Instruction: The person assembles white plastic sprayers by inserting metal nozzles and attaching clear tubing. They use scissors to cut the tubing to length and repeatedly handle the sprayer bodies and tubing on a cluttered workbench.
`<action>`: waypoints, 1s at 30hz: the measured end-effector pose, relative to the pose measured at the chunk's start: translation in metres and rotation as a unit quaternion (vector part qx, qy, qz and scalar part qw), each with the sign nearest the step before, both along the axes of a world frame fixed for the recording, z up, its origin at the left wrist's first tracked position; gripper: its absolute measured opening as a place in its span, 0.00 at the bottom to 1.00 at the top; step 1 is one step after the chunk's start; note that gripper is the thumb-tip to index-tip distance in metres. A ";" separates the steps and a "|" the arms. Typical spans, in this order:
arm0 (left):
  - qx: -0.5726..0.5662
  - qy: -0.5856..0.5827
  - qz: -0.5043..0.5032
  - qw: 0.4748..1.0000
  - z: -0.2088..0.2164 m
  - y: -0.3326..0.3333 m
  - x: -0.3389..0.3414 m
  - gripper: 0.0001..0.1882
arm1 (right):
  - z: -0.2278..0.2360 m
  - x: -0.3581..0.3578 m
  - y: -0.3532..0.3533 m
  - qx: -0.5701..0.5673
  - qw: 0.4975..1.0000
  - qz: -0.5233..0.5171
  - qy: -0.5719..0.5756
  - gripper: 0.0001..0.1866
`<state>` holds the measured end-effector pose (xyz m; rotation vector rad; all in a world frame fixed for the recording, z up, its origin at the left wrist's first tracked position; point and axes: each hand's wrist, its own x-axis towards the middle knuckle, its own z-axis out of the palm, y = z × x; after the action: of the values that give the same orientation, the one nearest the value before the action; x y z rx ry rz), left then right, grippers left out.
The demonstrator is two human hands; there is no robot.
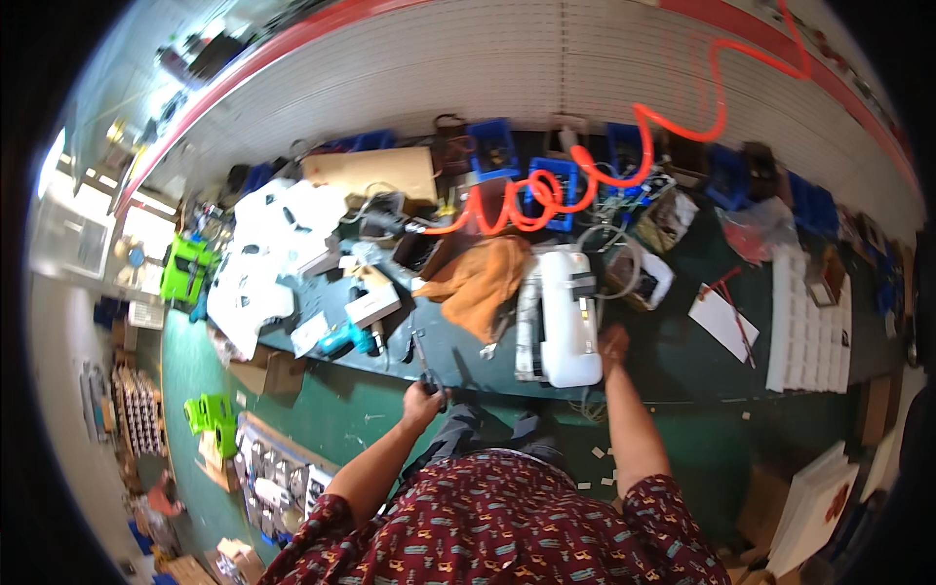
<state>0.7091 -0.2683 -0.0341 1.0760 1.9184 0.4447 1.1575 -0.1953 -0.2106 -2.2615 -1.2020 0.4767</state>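
Observation:
My left hand [419, 402] is closed round the dark handles of a pair of scissors [420, 353] at the bench's front edge; the metal blades point away from me over the bench. My right hand [612, 347] is closed close against the right side of a white plastic tank [571, 336]; what its fingers hold is hidden. The tank has a black fitting near its far end and lies close to the front edge. A clear tube [639, 268] loops from behind it to the right. An orange-brown cloth [480, 288] lies left of the tank.
An orange coiled air hose [546, 190] hangs across the back of the green bench [673, 366]. Blue bins [490, 148] line the rear. To the left lie a teal power tool [343, 337], a small white box [371, 304] and white sheeting [255, 258]; a white tray [792, 322] lies right.

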 end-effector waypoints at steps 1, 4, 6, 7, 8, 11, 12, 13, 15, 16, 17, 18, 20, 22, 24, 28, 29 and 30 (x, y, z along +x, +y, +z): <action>-0.024 -0.003 -0.006 1.000 0.002 0.008 0.004 0.13 | -0.014 0.037 -0.009 0.038 0.963 -0.100 0.247 0.08; -0.047 0.048 0.007 0.998 -0.032 -0.025 -0.034 0.24 | 0.065 0.007 -0.041 0.013 0.996 -0.044 0.073 0.11; -0.011 0.079 0.001 0.997 -0.053 -0.009 -0.035 0.27 | 0.085 0.054 -0.083 0.063 0.996 -0.062 -0.028 0.17; 0.006 0.069 -0.010 0.998 -0.055 0.009 -0.027 0.27 | 0.086 0.086 -0.106 0.097 0.987 -0.126 0.027 0.15; 0.020 0.065 -0.012 0.998 -0.055 0.023 -0.024 0.27 | 0.099 0.103 -0.130 0.148 0.978 -0.140 0.043 0.13; 0.043 0.081 -0.065 0.994 -0.024 0.047 -0.018 0.26 | 0.176 0.077 -0.169 0.149 0.945 -0.223 0.186 0.07; 0.060 0.082 -0.084 0.991 -0.015 0.050 -0.015 0.27 | 0.185 0.071 -0.183 0.167 0.938 -0.217 0.215 0.05; 0.065 0.066 -0.120 0.988 0.005 0.051 -0.010 0.28 | 0.202 0.051 -0.188 0.185 0.945 -0.182 0.200 0.05; 0.221 0.010 -0.218 0.951 0.034 0.039 -0.009 0.27 | 0.241 -0.006 -0.197 0.196 0.954 -0.120 0.194 0.05; 0.300 -0.020 -0.259 0.918 0.051 0.034 -0.010 0.27 | 0.266 -0.045 -0.193 0.201 0.956 -0.079 0.198 0.06; 0.316 -0.058 -0.302 0.897 0.080 0.028 -0.006 0.24 | 0.281 -0.074 -0.195 0.181 0.962 -0.056 0.198 0.06; 0.334 -0.088 -0.328 0.879 0.098 0.024 -0.006 0.24 | 0.287 -0.101 -0.195 0.170 0.966 -0.024 0.194 0.08; 0.364 -0.150 -0.372 0.841 0.121 0.014 -0.010 0.25 | 0.303 -0.162 -0.183 0.172 0.952 -0.038 0.249 0.06; 0.428 -0.126 -0.427 0.787 0.140 0.006 -0.022 0.25 | 0.315 -0.216 -0.179 0.112 0.955 0.029 0.274 0.06; 0.496 -0.061 -0.467 0.730 0.151 -0.002 -0.033 0.25 | 0.321 -0.267 -0.175 0.096 0.945 0.080 0.303 0.06; 0.284 -0.291 -0.392 0.825 0.136 -0.017 -0.069 0.21 | 0.328 -0.336 -0.156 0.086 0.907 0.130 0.390 0.06; 0.278 -0.340 -0.346 0.829 0.138 -0.017 -0.079 0.17 | 0.333 -0.348 -0.149 0.080 0.899 0.124 0.413 0.06; 0.241 -0.325 -0.368 0.838 0.145 -0.011 -0.094 0.14 | 0.338 -0.362 -0.143 0.074 0.888 0.119 0.438 0.07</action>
<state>0.6149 -0.2790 0.1112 1.6196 0.7085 0.7394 0.7959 -0.3379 0.1278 -1.4538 -0.9599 1.2775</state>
